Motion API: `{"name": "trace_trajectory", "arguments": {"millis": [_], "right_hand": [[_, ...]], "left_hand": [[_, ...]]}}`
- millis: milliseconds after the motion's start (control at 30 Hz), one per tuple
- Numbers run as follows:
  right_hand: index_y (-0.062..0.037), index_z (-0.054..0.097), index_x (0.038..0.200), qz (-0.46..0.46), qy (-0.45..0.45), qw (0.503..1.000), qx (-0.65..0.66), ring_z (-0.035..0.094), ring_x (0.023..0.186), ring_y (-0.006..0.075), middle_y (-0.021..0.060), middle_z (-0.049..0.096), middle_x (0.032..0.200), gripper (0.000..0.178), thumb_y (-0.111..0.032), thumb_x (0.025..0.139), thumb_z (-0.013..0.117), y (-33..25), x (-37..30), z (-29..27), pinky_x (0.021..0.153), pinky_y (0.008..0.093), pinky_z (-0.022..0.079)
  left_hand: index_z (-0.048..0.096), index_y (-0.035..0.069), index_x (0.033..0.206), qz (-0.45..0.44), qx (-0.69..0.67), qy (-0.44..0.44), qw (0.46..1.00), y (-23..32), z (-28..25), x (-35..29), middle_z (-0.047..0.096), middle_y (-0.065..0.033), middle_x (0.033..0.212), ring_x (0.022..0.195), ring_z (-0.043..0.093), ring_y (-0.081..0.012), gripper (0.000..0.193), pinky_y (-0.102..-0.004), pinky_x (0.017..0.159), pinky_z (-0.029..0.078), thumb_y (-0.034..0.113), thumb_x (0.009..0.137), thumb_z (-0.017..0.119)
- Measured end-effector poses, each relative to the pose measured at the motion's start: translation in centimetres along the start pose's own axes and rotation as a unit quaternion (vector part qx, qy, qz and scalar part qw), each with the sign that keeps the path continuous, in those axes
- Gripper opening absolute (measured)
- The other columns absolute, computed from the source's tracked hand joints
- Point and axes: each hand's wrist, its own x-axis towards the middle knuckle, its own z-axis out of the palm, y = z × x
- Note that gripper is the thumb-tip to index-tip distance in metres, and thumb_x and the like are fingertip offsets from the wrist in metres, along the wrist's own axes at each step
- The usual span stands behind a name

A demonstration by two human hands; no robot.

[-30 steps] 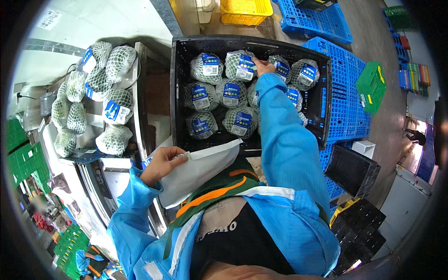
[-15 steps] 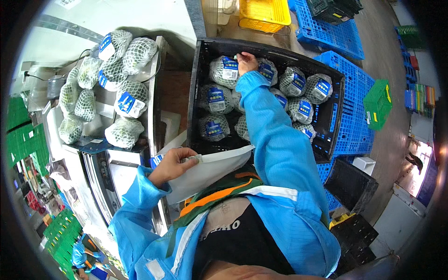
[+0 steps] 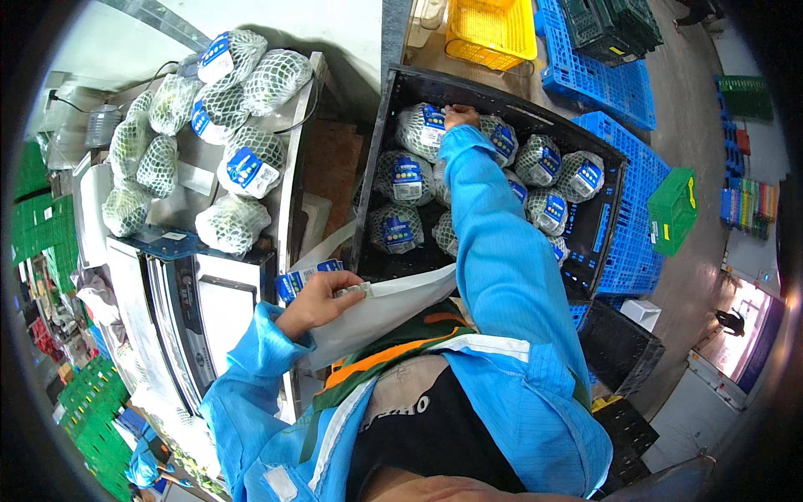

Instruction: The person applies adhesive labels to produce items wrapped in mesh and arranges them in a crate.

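Right hand (image 3: 461,117) is resting at one o'clock, by a netted bundle (image 3: 415,135) in the black crate (image 3: 527,117); its grip I cannot tell. Left hand (image 3: 320,301) is pinching white strip (image 3: 389,311). Most crate bundles are already wearing blue labels (image 3: 406,174); several bundles at ten (image 3: 278,82) are showing none.

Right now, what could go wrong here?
The white sheet in the left hand reaches close to the right sleeve and might snag.

The blue label beside the right hand could crease on the uneven netting.

The netted bundles crowded together at left might roll if bumped.
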Motion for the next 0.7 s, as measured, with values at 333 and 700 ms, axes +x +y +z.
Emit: {"name": "trace_trajectory", "arguments": {"millis": [333,700], "right_hand": [[-0.0058,0.073,0.083,-0.089,-0.058,0.979,-0.173,0.068,0.086,0.0321,0.0192,0.069,0.09,0.026,-0.029,0.073,0.074,0.9,1.6,-1.4,0.081,0.0404,0.052],[-0.003,0.067,0.071,-0.138,-0.069,0.977,0.145,0.062,0.065,0.0155,0.0079,0.066,0.069,0.047,-0.043,0.093,0.056,2.2,-3.5,-14.6,0.062,0.0333,0.051]], "left_hand": [[0.067,0.002,0.104,-0.009,0.002,-0.016,1.0,-0.6,0.9,0.5,0.067,-0.0086,0.086,0.074,0.059,-0.0144,0.026,-0.029,0.069,0.048,0.021,0.086,0.065],[0.067,0.002,0.103,-0.012,0.001,-0.033,0.999,1.0,2.1,1.4,0.066,-0.0082,0.085,0.074,0.058,-0.0146,0.025,-0.0285,0.071,0.049,0.022,0.088,0.065]]}}
